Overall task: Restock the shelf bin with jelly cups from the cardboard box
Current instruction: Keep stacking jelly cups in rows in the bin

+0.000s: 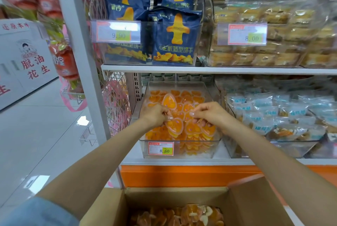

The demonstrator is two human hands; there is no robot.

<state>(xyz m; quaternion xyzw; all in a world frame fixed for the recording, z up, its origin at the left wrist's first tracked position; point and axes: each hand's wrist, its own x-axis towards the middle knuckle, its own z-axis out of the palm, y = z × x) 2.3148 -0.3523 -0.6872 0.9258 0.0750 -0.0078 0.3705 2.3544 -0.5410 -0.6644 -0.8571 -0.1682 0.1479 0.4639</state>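
There, the fingers point(166, 117) of the left hand point(154, 116) were curled round orange jelly cups point(191, 129) at mid-frame, and the right hand point(211, 114) pinched more just beside it. Both hands sat inside the clear shelf bin point(193, 151), heaped with cups, a price tag point(160, 148) on its front. The open cardboard box point(255, 200) lay at the bottom edge, cups inside.

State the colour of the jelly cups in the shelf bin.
The jelly cups are orange; head view.

Navy biscuit packs point(176, 37) above, wrapped pastries point(255, 56) (price tag point(246, 34) reads 8.00), pale-blue snack bags point(284, 114) lower right
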